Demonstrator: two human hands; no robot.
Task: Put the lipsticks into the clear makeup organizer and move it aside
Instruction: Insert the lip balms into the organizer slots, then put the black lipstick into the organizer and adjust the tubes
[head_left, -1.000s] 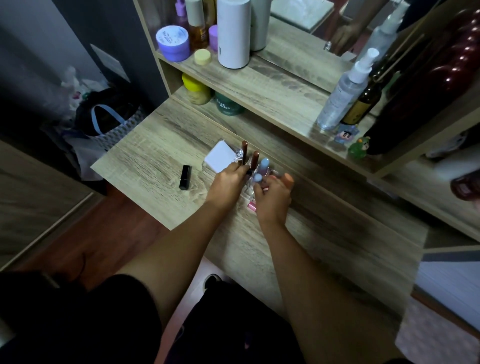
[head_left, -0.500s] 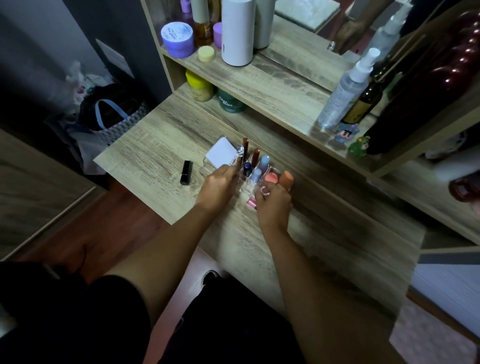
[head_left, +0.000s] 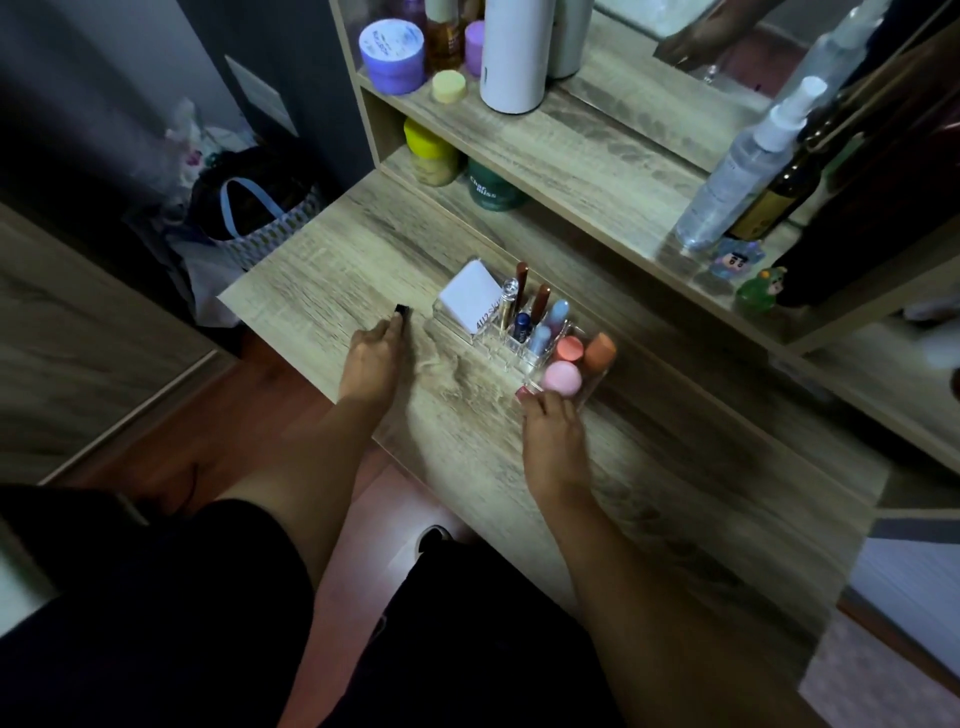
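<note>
The clear makeup organizer (head_left: 589, 382) stands mid-desk, holding several upright lipsticks (head_left: 540, 304), pink and orange round-capped items (head_left: 562, 378) and a white box (head_left: 470, 296). A black lipstick (head_left: 400, 312) lies on the desk to its left. My left hand (head_left: 373, 358) covers the black lipstick's near end, fingers touching it; whether it is gripped is unclear. My right hand (head_left: 551, 423) rests at the organizer's near edge, fingertips on a small pink lipstick (head_left: 523, 392) there.
The wooden desk (head_left: 675, 467) has a raised shelf (head_left: 571, 150) behind the organizer carrying jars, a white bottle (head_left: 511, 52), a spray bottle (head_left: 737, 171) and small figurines. Two jars sit under the shelf. A bag (head_left: 249, 213) lies on the floor left of the desk.
My left hand left the organizer and moved left onto the black lipstick. My right hand drew back to the organizer's near edge, uncovering the pink and orange caps.
</note>
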